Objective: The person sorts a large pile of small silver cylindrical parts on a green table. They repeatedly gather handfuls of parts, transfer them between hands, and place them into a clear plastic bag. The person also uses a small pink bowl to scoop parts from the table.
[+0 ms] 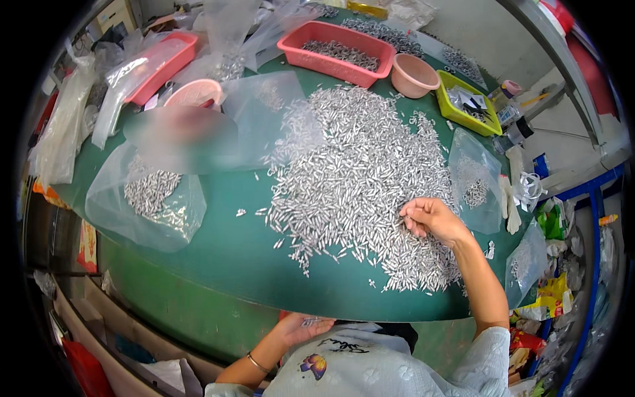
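A broad heap of small silvery metal pieces (350, 165), slim and pointed, covers the middle of the green table (225, 258). Over the heap's right part is my right hand (426, 220), its fingers curled together in a pinch; what lies between the fingertips is too small to make out. Low at the table's front edge, close to my body, my left hand (305, 327) is turned palm up, cupped around a few small silvery metal pieces (311, 321). A bracelet circles the left wrist.
Clear plastic bags (188, 215) with similar pieces lie left and right of the heap. Behind it stand a pink tray (317, 63) of metal parts, a pink bowl (415, 74) and a yellow-green basket (463, 109) with tools. A blue-framed rack (598, 264) is at the right.
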The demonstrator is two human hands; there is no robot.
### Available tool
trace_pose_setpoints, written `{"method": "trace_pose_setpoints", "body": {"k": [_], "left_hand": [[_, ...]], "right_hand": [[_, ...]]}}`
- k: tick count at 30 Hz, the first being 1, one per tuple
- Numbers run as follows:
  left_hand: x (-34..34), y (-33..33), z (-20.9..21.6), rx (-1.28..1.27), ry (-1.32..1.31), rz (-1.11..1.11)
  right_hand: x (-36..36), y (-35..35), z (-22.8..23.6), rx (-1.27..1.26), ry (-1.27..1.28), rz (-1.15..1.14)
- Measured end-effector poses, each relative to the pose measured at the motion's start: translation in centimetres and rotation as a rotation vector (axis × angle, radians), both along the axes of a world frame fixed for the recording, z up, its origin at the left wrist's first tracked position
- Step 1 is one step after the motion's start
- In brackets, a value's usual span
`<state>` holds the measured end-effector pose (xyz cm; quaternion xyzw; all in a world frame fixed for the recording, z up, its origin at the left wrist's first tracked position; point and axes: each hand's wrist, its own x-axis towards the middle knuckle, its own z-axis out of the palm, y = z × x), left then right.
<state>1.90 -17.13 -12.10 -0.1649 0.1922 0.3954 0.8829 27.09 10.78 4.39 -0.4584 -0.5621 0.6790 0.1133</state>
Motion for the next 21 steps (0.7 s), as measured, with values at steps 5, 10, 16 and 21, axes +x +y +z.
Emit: {"method": "trace_pose_setpoints", "body": {"k": [5,10,16,21], "left_hand": [[0.4,0.6,0.1,-0.014,0.024,0.019],[0.2,1.4,1.1,-0.022,0.078,-0.004],[0.1,1.1,0.5,-0.048,0.071,-0.003],[0.2,1.3,0.5,-0.062,0.096,-0.025]], "right_hand": [[1.5,3.2,1.9,0.029,0.049,-0.117],[3.3,8.4,3.2,0.085,0.344,-0.297],[1.0,4.8,4.6,-0.162,0.532,-0.313],[-0.2,2.7,5.0,-0.198,0.568,-0.239]]}}
